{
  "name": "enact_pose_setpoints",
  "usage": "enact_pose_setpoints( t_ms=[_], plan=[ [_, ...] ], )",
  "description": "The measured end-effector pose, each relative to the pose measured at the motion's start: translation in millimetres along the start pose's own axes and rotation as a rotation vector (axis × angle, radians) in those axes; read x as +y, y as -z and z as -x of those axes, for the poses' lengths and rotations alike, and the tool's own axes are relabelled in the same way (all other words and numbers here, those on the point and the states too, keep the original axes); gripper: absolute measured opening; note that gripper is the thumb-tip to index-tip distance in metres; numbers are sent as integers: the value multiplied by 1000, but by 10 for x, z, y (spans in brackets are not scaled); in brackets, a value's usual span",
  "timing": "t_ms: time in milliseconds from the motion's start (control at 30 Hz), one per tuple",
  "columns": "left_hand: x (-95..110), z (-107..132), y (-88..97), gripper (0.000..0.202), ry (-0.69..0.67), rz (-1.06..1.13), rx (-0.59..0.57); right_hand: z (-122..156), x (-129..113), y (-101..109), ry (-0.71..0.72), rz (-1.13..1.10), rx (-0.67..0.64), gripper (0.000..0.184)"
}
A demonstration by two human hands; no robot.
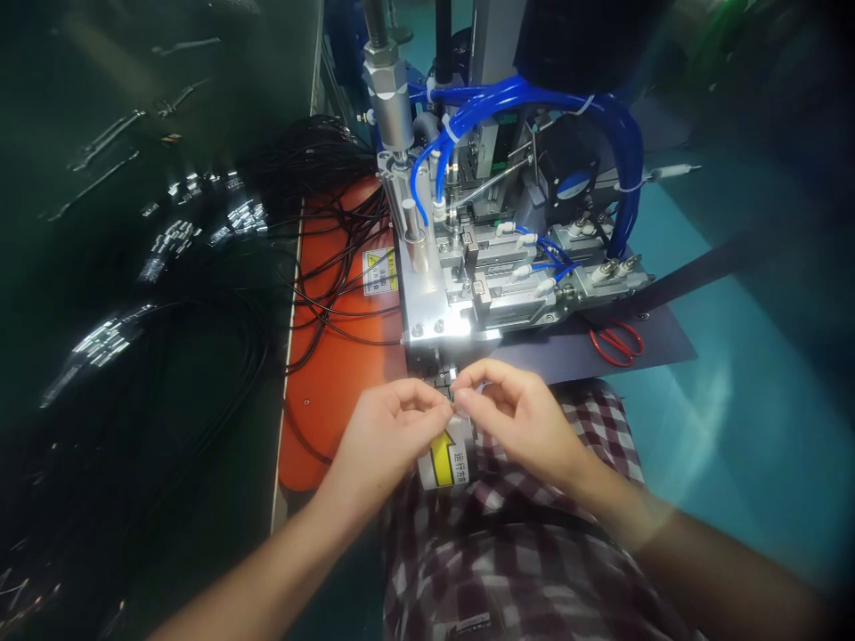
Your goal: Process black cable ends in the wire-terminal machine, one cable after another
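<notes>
In front of the machine (434, 303), both my hands meet with their fingertips almost touching. My left hand (394, 427) pinches something very small that I cannot make out. Thumb and forefinger of my right hand (514, 414) are likewise closed together, beside the left fingertips. A tiny greenish spot shows between them, too small to name. Just below the fingers is a white label (460, 463) with a yellow arrow, on the front part of the machine. Dark blocks at the machine's front edge lie just beyond my fingertips, partly hidden by them.
Black cables (334, 258) run across the orange plate (340, 392) on the left. Blue air tubes (534, 93) arch over the machine. Red-handled scissors (618, 345) lie at its right. Coiled black cables and shiny metal pieces (174, 245) lie on the dark surface farther left.
</notes>
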State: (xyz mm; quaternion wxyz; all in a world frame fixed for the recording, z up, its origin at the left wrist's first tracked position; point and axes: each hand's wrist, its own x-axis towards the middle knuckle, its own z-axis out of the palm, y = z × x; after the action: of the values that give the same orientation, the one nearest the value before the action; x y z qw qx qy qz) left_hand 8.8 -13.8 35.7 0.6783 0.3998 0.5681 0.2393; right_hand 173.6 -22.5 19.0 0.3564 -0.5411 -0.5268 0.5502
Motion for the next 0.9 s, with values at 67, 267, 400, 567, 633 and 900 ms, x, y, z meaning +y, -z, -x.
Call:
enact_pose_setpoints(
  t_ms=[67, 267, 400, 567, 633, 900],
  plan=[
    [-1, 14, -6, 18, -16, -16, 11, -7, -16, -25, 3, 11, 12, 9],
    [-23, 12, -26, 21, -61, -56, 67, 7, -21, -101, -141, -202, 2, 16],
    [-9, 10, -22, 23, -32, -30, 35, 13, -19, -78, -160, -275, -52, 22],
    [3, 23, 1, 23, -14, -30, 45, 26, -27, -49, -160, -240, -22, 16],
    [-7, 22, 15, 22, -11, -33, 44, 36, -25, -67, -164, -238, -8, 15],
    [-29, -9, 20, 22, 22, 24, 36, 62, 19, -95, -150, -224, -20, 16]
  ],
)
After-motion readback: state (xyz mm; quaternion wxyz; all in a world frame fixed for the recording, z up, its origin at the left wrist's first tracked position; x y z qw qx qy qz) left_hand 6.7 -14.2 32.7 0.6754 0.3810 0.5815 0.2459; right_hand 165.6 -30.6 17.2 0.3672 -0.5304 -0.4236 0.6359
